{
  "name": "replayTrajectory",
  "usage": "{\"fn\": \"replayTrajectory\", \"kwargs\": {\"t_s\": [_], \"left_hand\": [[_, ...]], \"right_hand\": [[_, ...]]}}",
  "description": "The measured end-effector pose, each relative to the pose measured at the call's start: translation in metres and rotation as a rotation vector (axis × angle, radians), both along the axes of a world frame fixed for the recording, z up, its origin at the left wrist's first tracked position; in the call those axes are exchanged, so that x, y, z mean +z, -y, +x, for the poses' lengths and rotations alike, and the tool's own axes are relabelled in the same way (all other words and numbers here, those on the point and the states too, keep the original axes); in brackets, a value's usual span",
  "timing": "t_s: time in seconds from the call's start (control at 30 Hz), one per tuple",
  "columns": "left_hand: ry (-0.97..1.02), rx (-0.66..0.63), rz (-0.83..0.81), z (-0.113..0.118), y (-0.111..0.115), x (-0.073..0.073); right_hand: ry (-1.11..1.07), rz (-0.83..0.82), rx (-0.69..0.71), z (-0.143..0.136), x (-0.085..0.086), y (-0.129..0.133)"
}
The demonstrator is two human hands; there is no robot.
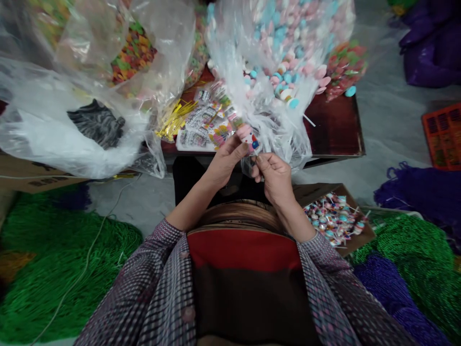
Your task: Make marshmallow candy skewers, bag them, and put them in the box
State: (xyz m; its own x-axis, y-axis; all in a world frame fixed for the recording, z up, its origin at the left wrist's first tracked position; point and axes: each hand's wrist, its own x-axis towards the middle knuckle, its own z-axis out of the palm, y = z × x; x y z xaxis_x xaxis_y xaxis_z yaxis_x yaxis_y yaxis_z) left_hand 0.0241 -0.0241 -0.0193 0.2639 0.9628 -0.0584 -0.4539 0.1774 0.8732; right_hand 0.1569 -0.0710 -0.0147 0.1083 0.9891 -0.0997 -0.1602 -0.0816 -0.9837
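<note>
My left hand (230, 156) is closed around a candy lollipop (248, 138) in a clear printed wrapper, thumb on its front. Pink candy shows at its upper end, with red and blue print below. The fingers of my right hand (276, 174) pinch its lower end, where the stick is mostly hidden. Behind my left hand lies a pile of flat printed wrappers (200, 126). Gold twist ties (176, 117) are heaped left of them. A big clear bag (273, 36) of pink, blue and white candies spills open just beyond my hands.
The dark red table (338, 127) ends just in front of me. Bags of gummy rings (135, 53) and a bag with dark cloth-like stuff (97, 122) lie left. A cardboard box (355, 240) of wrapped lollipops (333, 218) stands right. Green netting (68, 259) covers the floor at left.
</note>
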Motion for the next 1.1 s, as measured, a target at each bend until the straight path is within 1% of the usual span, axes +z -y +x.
{"fn": "replayTrajectory", "kwargs": {"t_s": [0.1,0.2,0.3,0.4,0.47,0.53,0.63,0.7,0.8,0.87,0.93,1.03,1.1], "left_hand": [[-0.114,-0.001,0.108,-0.005,0.001,-0.003],[-0.196,0.026,0.153,-0.008,-0.001,0.000],[-0.177,0.038,0.170,-0.007,-0.003,0.000],[-0.137,0.021,0.155,-0.006,-0.006,-0.004],[-0.117,0.043,0.138,-0.005,-0.008,-0.008],[-0.113,0.051,0.133,-0.004,-0.010,-0.010],[-0.139,0.024,0.157,-0.006,-0.010,-0.011],[-0.208,0.009,0.196,-0.008,-0.008,-0.012],[-0.405,0.001,0.291,-0.011,-0.006,-0.015],[-0.483,0.010,0.329,-0.013,-0.005,-0.016],[-0.448,-0.002,0.319,-0.014,-0.004,-0.015],[-0.294,-0.042,0.242,-0.014,-0.002,-0.011],[-0.179,-0.018,0.170,-0.013,-0.001,-0.005]], "right_hand": [[-0.040,-0.012,-0.020,0.002,0.001,0.000],[-0.044,-0.020,-0.023,0.002,0.003,0.000],[-0.059,-0.013,-0.020,0.002,0.004,0.001],[-0.073,-0.014,-0.007,0.001,0.004,0.001],[-0.076,-0.027,0.000,0.001,0.003,0.002],[-0.080,-0.039,0.002,0.000,0.002,0.002],[-0.076,-0.047,0.008,0.001,0.002,0.002],[-0.065,-0.042,0.004,0.001,0.001,0.001],[-0.042,-0.005,-0.014,0.000,0.001,0.000],[-0.014,0.013,-0.010,-0.002,0.001,-0.001],[0.013,0.014,0.010,-0.002,0.001,-0.001],[0.006,0.004,0.037,-0.002,0.001,-0.001],[-0.022,0.000,0.036,-0.002,0.000,-0.001]]}}
